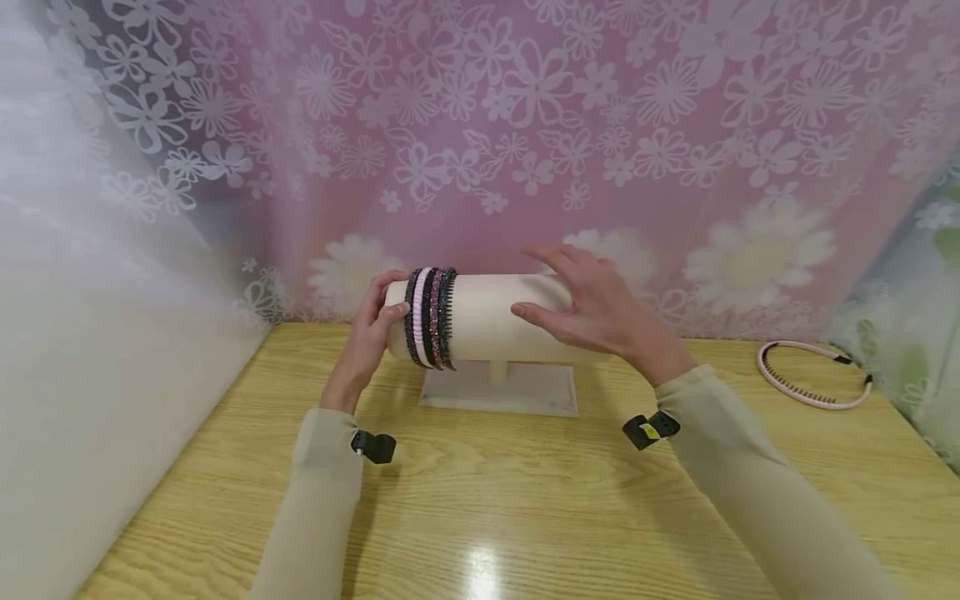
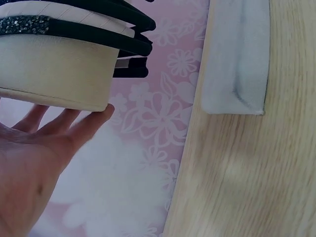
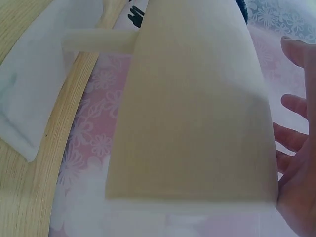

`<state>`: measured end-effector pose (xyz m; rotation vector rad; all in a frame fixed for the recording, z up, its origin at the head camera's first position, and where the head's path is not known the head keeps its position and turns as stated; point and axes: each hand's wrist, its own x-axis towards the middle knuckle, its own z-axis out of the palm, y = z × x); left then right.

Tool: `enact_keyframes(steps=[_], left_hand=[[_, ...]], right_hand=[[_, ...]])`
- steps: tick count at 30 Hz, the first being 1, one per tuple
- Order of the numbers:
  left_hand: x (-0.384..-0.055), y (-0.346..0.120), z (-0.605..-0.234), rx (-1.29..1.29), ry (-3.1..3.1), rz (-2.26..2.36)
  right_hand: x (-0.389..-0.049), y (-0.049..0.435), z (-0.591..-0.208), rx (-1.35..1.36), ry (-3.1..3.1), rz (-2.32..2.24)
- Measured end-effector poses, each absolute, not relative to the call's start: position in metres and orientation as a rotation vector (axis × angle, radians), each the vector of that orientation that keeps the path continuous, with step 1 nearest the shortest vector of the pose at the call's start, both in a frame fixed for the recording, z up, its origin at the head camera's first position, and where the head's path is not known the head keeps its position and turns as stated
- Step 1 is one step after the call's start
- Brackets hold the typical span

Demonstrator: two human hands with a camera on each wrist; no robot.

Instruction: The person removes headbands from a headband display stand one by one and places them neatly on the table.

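Head view: we note a pale padded cylinder (image 1: 491, 321) raised on a short post over a flat base (image 1: 517, 400), which stands on the wood-grain table (image 1: 480, 483). Several headbands (image 1: 420, 321) are fitted around its left end, packed side by side: dark sparkly ones, a pale pink ribbed one, a pink glittery one, and a toothed one innermost.

Left hand (image 1: 367, 333) clamps that end, thumb in front beside the outermost band, fingers behind; the left wrist view shows fingertips against the cylinder's edge. Right hand (image 1: 603, 308) is spread over the bare right end, thumb and fingers well apart, gripping nothing; whether it touches the padding we cannot tell.

One pink toothed headband (image 1: 795, 397) lies off by itself at the table's far right, untouched.

Progress, as we judge it: partway. The bunch at the left end looks settled, and the loose pink band is the one piece we see not on the cylinder. Most of the padding's length is bare, with room for it.
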<state>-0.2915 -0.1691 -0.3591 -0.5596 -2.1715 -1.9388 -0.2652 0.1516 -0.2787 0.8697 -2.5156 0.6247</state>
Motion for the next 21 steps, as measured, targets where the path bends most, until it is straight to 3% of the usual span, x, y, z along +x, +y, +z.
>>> enact_keyframes(steps=[11,21], left_hand=[[-0.289,-0.168,-0.361,-0.534,-2.195,-1.890],[-0.288,-0.168,-0.361,-0.545,-2.185,-1.888]], right_hand=[[-0.277,0.104,-0.280,1.035,-2.424,0.639],[-0.279,0.085,-0.275,0.906,-2.650,0.415]])
